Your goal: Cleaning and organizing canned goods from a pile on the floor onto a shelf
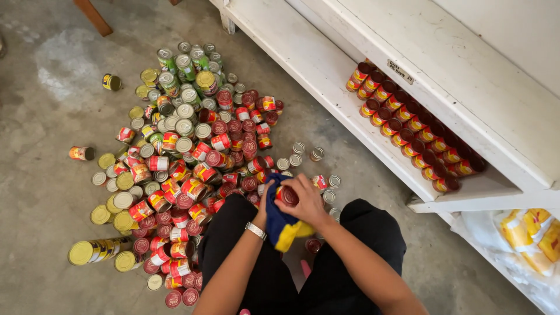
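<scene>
A person crouches over a concrete floor (41,175), seen from above. The right hand (306,201) is closed around a small red can (286,195), held just above the knees. The left hand (263,204), wearing a silver bracelet (255,230), presses a blue and yellow cloth (281,224) against the can. A sprawling pile of cans (181,163) lies just in front. To the right, a white shelf (326,76) holds neat rows of red cans (408,125). The can could likely slip from the cloth and roll into the pile, scattering it.
</scene>
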